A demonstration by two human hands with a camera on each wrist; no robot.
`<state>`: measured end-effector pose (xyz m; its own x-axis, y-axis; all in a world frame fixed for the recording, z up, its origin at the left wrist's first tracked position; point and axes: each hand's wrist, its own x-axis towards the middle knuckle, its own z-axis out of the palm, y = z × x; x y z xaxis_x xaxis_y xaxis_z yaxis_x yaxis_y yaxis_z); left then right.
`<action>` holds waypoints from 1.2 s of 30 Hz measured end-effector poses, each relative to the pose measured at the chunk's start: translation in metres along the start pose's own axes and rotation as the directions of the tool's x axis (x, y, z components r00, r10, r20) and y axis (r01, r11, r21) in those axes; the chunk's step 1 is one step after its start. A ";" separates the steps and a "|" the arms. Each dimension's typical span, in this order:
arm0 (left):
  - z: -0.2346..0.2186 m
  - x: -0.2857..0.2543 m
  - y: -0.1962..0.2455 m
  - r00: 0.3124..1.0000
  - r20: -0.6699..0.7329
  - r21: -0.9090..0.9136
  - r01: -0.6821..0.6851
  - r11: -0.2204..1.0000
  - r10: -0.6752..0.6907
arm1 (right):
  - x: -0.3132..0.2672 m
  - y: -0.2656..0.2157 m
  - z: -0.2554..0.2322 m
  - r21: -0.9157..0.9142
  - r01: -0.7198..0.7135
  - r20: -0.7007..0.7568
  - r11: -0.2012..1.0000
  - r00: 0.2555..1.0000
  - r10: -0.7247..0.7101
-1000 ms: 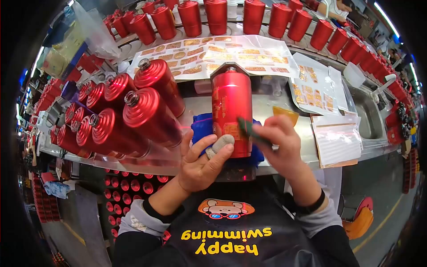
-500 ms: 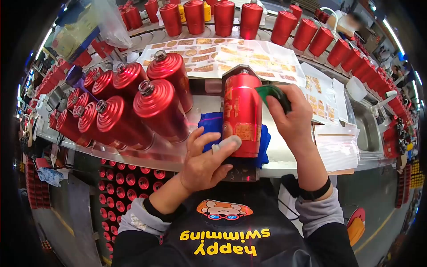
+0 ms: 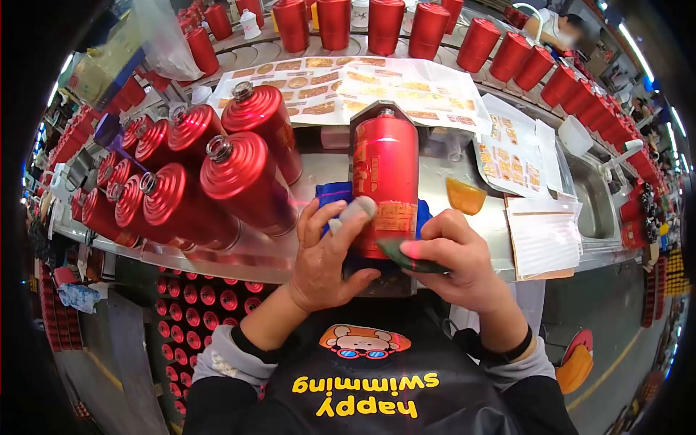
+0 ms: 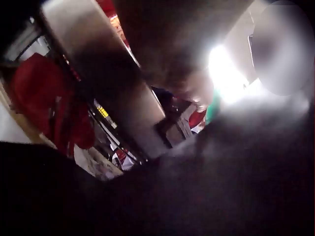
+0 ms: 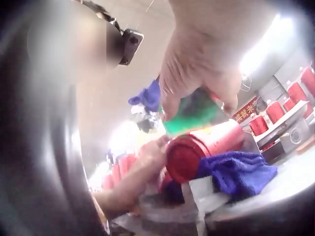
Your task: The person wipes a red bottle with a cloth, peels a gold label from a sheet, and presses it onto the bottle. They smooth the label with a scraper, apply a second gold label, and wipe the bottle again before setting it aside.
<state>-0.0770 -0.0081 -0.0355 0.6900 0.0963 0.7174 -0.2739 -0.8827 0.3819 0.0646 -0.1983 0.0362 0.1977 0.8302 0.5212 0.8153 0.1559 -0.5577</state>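
Note:
A red bottle (image 3: 384, 170) lies on a blue cloth (image 3: 331, 194) at the bench's front edge, its neck pointing away from me. My left hand (image 3: 330, 250) grips its left side, one covered fingertip (image 3: 357, 209) lying on the gold label. My right hand (image 3: 451, 259) pinches a green scraper (image 3: 406, 257) and holds it against the bottle's near end. In the right wrist view the green scraper (image 5: 196, 114) sits on top of the red bottle (image 5: 206, 146), with the blue cloth (image 5: 238, 173) below. The left wrist view is dark and blurred.
Several red bottles (image 3: 203, 181) lie stacked on the left of the bench. A row of upright red bottles (image 3: 406, 27) stands along the back. Gold sticker sheets (image 3: 362, 85) lie behind the bottle, white papers (image 3: 545, 233) and an orange piece (image 3: 464, 194) to its right, beside a sink (image 3: 593, 190).
My right hand has carried the green scraper from the bottle's far shoulder down to its near end. My left hand has shifted slightly up the bottle's left side.

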 end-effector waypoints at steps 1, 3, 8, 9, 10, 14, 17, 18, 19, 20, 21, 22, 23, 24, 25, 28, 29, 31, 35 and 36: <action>0.007 -0.005 0.005 0.996 -0.028 -0.027 0.081 0.996 -0.082 | 0.000 0.005 -0.004 0.067 -0.083 -0.004 0.994 0.997 0.083; 0.011 -0.006 0.005 0.987 -0.042 0.016 0.157 0.987 -0.156 | 0.010 0.023 -0.009 0.200 -0.235 -0.001 0.951 0.971 0.240; -0.009 0.009 0.007 0.996 0.049 0.201 0.066 0.977 -0.078 | 0.008 0.011 0.003 -0.088 0.080 -0.065 0.993 0.994 -0.086; -0.007 0.009 0.007 0.995 0.037 0.178 0.080 0.981 -0.088 | 0.008 0.007 -0.001 -0.032 -0.007 -0.058 0.999 0.998 0.005; -0.005 0.008 0.008 0.995 0.027 0.157 0.093 0.983 -0.098 | 0.006 0.004 -0.006 0.026 -0.096 -0.048 0.995 0.994 0.098; -0.005 0.013 0.010 0.997 0.011 0.146 0.075 0.986 -0.077 | 0.007 0.007 0.000 -0.086 -0.021 -0.076 0.996 0.997 0.014; -0.010 0.014 0.009 0.997 0.040 0.175 0.058 0.983 -0.066 | 0.009 -0.003 -0.008 0.073 -0.012 0.056 0.997 0.998 0.008; -0.008 0.014 0.009 0.998 0.032 0.158 0.054 0.986 -0.060 | 0.011 0.001 -0.007 -0.015 -0.029 -0.032 0.999 0.999 0.028; -0.006 0.014 0.010 0.998 0.023 0.142 0.047 0.989 -0.051 | 0.012 0.007 -0.005 -0.102 -0.051 -0.123 0.994 0.992 0.038; -0.004 0.014 0.009 0.999 0.013 0.129 0.039 0.991 -0.041 | 0.012 0.020 -0.002 -0.305 -0.025 -0.205 0.952 0.978 -0.040; -0.003 0.013 0.007 0.998 0.002 0.110 0.070 0.991 -0.071 | 0.013 0.015 -0.004 -0.195 -0.001 -0.103 0.981 0.994 -0.020; 0.000 0.008 0.004 0.994 -0.010 0.091 0.107 0.990 -0.106 | 0.011 0.004 -0.006 -0.078 0.013 0.009 0.997 1.000 -0.013; 0.004 0.001 0.004 0.989 -0.011 0.066 0.147 0.987 -0.147 | 0.010 -0.006 -0.008 0.044 0.000 0.121 0.999 0.993 -0.005; 0.009 -0.003 0.003 0.983 -0.001 0.050 0.185 0.981 -0.185 | 0.013 -0.006 -0.015 0.148 -0.013 0.245 0.989 0.969 -0.023; 0.009 -0.004 0.003 0.982 0.002 0.058 0.188 0.981 -0.188 | 0.016 0.001 -0.015 0.147 -0.141 0.194 0.979 0.975 0.111; 0.008 0.001 0.004 0.988 0.011 0.099 0.154 0.983 -0.156 | 0.033 0.034 0.003 0.238 -0.309 -0.250 0.921 0.897 0.365; 0.002 0.004 0.005 0.992 0.020 0.133 0.124 0.983 -0.128 | 0.034 0.032 -0.002 -0.163 -0.225 -0.366 0.961 0.918 0.153; -0.005 0.007 0.005 0.995 0.027 0.161 0.092 0.983 -0.097 | 0.025 0.012 -0.001 -0.310 0.082 -0.118 0.947 0.985 -0.124; 0.006 0.000 -0.002 0.989 0.012 0.073 0.147 0.986 -0.148 | 0.028 0.008 -0.014 0.122 -0.133 0.183 0.984 0.977 0.110; 0.011 -0.001 -0.001 0.980 0.013 0.049 0.199 0.979 -0.200 | 0.032 0.016 -0.012 0.004 -0.213 -0.007 0.977 0.977 0.213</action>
<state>-0.0700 -0.0124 -0.0434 0.7396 0.2649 0.6187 -0.0976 -0.8673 0.4880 0.0904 -0.1753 0.0513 0.3703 0.8408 0.3950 0.7523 -0.0220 -0.6585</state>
